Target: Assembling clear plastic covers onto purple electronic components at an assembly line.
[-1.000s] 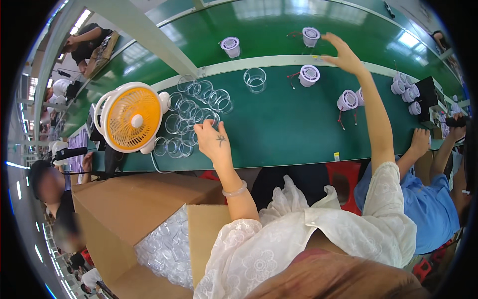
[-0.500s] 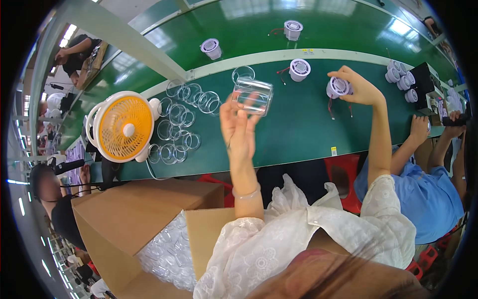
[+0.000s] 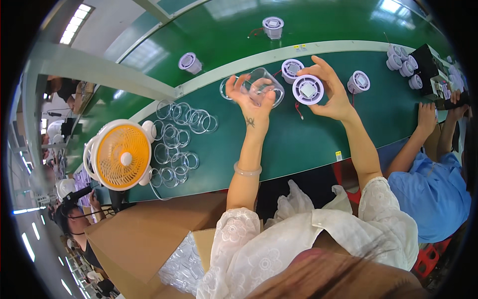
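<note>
My left hand (image 3: 256, 104) holds a clear plastic cylinder (image 3: 264, 82), tilted, with its open rim toward the right. Just to its right, my right hand (image 3: 336, 97) grips a round white fixture (image 3: 308, 90) between thumb and fingers; its slotted face with a square centre is turned up, and a thin red wire hangs below. Cylinder and fixture are close but apart. Behind the held fixture stands a second white fixture (image 3: 291, 69), partly hidden. Another white fixture (image 3: 359, 81) stands on the table right of my right hand.
Several clear cylinders (image 3: 181, 113) stand on the green table at left, beside an orange-and-white fan (image 3: 123, 154). An open carton (image 3: 144, 224) below contains more clear pieces. White fixtures (image 3: 273, 27) sit on the far belt; others (image 3: 401, 62) cluster right near a co-worker's hand (image 3: 426, 117).
My right hand has lifted the white fixture and brought it left, near my left hand. The clear cylinder has turned so its rim faces the fixture. The whole view has shifted somewhat.
</note>
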`<state>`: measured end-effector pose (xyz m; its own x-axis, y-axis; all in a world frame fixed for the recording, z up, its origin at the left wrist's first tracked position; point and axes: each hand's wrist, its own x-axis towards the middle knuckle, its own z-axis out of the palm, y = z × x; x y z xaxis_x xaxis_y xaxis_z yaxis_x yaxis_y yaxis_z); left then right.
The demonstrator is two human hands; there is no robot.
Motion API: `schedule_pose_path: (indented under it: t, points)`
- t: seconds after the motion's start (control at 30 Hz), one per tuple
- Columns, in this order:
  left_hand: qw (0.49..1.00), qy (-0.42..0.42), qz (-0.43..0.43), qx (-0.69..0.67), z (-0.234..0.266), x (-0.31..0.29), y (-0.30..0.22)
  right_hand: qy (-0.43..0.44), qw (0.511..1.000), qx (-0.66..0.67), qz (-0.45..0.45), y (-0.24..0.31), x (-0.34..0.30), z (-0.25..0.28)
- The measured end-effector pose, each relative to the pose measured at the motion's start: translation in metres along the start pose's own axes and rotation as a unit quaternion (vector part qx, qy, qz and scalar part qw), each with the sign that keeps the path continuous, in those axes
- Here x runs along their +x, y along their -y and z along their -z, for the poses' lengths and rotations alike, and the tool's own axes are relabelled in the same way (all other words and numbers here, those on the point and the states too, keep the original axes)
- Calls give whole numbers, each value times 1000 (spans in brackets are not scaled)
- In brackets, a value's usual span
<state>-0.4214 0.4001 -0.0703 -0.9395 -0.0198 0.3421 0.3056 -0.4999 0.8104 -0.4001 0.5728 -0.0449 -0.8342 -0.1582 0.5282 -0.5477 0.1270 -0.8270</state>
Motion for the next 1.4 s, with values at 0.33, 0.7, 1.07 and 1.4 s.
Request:
schedule_pose_path:
  t: [0.33,0.7,1.07,1.4]
  points:
    - [986,36,-139,80,3,-8,9,-14,998,-16,56,-6,-2,2]
    - [964,25,-150,218,0,-15,15,-42,866,446,-220,-14,-5,3]
    - [910,84,-163,371,1,-13,3,-17,702,584,-409,-19,-8,9]
    - [808,63,-233,538,-7,-12,-1,-150,969,-196,27,-6,-3,8]
